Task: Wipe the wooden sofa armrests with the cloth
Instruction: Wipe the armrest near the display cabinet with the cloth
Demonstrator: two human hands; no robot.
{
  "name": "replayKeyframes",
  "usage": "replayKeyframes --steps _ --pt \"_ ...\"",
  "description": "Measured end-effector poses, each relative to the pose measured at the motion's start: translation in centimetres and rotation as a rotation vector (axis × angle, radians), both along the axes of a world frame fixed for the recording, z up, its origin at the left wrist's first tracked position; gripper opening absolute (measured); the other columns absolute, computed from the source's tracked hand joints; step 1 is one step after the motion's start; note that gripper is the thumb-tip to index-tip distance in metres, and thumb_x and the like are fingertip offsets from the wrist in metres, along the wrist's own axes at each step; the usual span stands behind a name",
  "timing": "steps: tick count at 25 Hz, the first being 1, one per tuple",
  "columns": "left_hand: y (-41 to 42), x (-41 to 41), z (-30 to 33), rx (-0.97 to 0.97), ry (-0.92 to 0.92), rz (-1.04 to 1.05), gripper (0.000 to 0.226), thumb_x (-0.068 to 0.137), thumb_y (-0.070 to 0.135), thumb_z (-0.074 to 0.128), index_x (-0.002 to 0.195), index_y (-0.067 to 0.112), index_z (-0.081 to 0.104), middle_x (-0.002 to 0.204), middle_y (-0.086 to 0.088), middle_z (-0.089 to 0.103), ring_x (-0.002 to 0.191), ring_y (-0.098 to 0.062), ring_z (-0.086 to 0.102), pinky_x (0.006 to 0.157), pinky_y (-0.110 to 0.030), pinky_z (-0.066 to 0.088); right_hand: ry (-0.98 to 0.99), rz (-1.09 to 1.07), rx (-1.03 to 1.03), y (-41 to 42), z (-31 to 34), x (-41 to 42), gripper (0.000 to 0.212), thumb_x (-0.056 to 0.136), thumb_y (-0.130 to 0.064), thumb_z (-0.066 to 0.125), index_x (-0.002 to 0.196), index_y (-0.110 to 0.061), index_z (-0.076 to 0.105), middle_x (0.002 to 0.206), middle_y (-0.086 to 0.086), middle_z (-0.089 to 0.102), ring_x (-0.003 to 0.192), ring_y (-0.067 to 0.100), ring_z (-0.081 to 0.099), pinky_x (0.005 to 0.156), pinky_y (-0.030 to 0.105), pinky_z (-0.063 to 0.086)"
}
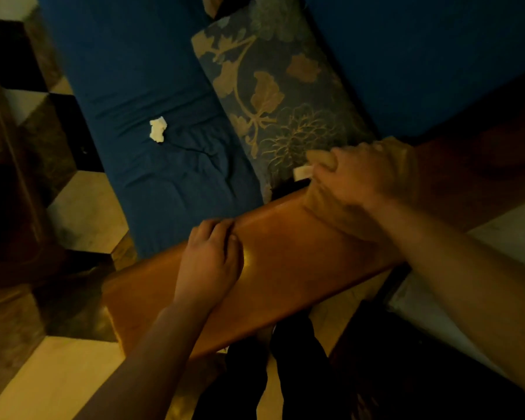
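Right hand presses the cloth flat on the wooden armrest, fingers closed tog. over it. Left hand braces nearer, fingers tog. — not gripping. Keep even pressure, long strokes w/ the grain — cover edges too.
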State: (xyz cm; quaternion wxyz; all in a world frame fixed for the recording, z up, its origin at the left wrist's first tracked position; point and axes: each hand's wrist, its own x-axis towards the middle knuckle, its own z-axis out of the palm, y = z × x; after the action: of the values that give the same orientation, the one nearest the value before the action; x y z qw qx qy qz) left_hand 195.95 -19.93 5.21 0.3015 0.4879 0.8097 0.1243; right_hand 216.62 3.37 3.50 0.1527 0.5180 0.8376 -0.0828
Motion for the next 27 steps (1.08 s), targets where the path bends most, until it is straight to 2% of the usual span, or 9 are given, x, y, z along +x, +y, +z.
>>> replayKeyframes --steps 3,6,8,10,13,17,21,24,27 --pt "-1.8 -0.8 0.5 -0.026 0.033 -0.025 0.045 0.105 0.028 0.051 0.146 0.01 0.053 0.143 -0.014 0.057 0.132 -0.03 0.05 0.11 -0.039 0.039 -0.063 -0.072 -0.046 0.2 0.8 -0.7 0.074 0.084 -0.073 0.02 0.102 -0.023 0.072 0.107 0.016 0.074 0.104 0.039 0.064 0.103 0.053 0.041" --pt "-3.9 -2.4 0.6 -0.04 0.045 0.049 0.045 0.105 0.026 0.049 0.146 0.008 0.054 0.143 -0.017 0.057 0.134 -0.034 0.049 0.114 -0.046 0.038 0.052 0.083 -0.135 -7.6 0.5 -7.0 0.06 0.089 -0.076 0.026 0.113 -0.04 0.067 0.11 0.003 0.072 0.104 0.03 0.064 0.102 0.055 0.038" --pt "-5.6 -3.9 0.4 -0.034 0.056 0.135 0.043 0.105 0.023 0.044 0.141 0.004 0.059 0.138 -0.021 0.06 0.13 -0.039 0.053 0.111 -0.051 0.04 0.234 0.276 -0.137 -14.7 0.1 -12.0 0.051 0.09 -0.07 0.041 0.117 -0.035 0.068 0.113 0.0 0.072 0.107 0.027 0.064 0.102 0.051 0.038" --pt "-7.3 -5.8 0.1 -0.051 0.096 0.196 0.042 0.104 0.021 0.044 0.136 0.002 0.062 0.134 -0.024 0.062 0.126 -0.042 0.055 0.107 -0.053 0.04 0.357 0.41 -0.13 -19.5 -0.1 -13.1 0.056 0.091 -0.058 0.053 0.135 -0.025 0.063 0.136 0.006 0.065 0.129 0.031 0.056 0.116 0.05 0.033" --pt "-8.5 -7.1 -0.3 -0.118 0.149 0.194 0.039 0.106 0.02 0.05 0.139 0.003 0.059 0.137 -0.025 0.059 0.13 -0.043 0.051 0.11 -0.055 0.037 0.299 0.563 -0.036 -16.6 -0.7 -6.1 0.073 0.094 -0.064 0.048 0.159 -0.033 0.035 0.167 0.008 0.036 0.154 0.036 0.028 0.127 0.057 0.016" --pt "-7.7 -5.2 -0.3 -0.082 0.213 0.219 0.04 0.105 0.02 0.052 0.138 0.0 0.059 0.136 -0.029 0.059 0.129 -0.047 0.05 0.112 -0.058 0.033 0.166 -0.001 0.085 -9.5 0.7 4.3 0.075 0.094 -0.065 0.032 0.16 -0.028 0.035 0.169 0.013 0.029 0.155 0.044 0.025 0.121 0.065 0.025" --pt "-8.6 -5.6 -0.2 -0.036 0.198 0.149 0.043 0.108 0.027 0.045 0.143 0.005 0.056 0.139 -0.025 0.058 0.133 -0.042 0.049 0.116 -0.056 0.032 0.137 -0.402 0.086 -11.4 0.7 -1.6 0.079 0.093 -0.066 0.02 0.164 -0.031 0.021 0.175 0.012 0.013 0.159 0.046 0.005 0.126 0.065 0.008" --pt "-11.4 -8.1 0.1 -0.051 0.191 0.14 0.044 0.107 0.025 0.041 0.144 0.005 0.055 0.138 -0.023 0.058 0.13 -0.041 0.051 0.11 -0.054 0.041 0.199 -0.033 -0.02 -19.4 -0.1 -11.8 0.068 0.096 -0.062 0.021 0.157 -0.036 0.035 0.17 0.008 0.03 0.158 0.044 0.014 0.127 0.064 0.007" --pt "-14.1 -10.7 0.2 -0.117 -0.026 0.641 0.03 0.108 0.022 0.04 0.123 0.007 0.062 0.114 -0.02 0.067 0.106 -0.039 0.065 0.077 -0.043 0.053 0.283 0.351 -0.118 -26.4 0.0 -20.9 0.057 0.096 -0.063 0.037 0.139 -0.031 0.057 0.142 0.004 0.059 0.142 0.034 0.041 0.124 0.056 0.018"
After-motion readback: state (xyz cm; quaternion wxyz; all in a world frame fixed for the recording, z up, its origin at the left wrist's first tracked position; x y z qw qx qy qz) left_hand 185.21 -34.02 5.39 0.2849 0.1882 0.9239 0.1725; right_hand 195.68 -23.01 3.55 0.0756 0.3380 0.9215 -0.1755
